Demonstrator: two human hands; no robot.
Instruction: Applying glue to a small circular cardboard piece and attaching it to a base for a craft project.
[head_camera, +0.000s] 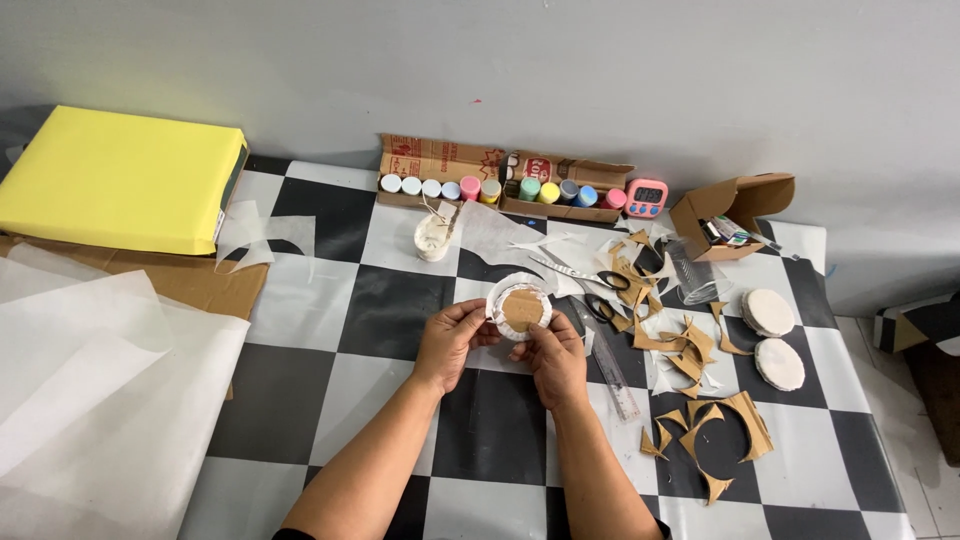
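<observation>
Holding round cardboard disc (520, 308) wrapped in white paper, both hands over checkered bench (330, 310). Left hand (452, 340) fingers pinch disc's left edge; right hand (553, 357) fingers pinch bottom right edge. Scissors (600, 285) and clear ruler (610, 365) just beside. Cardboard scraps (700, 420) to right. Paint pots (500, 188) at back, well apart.
</observation>
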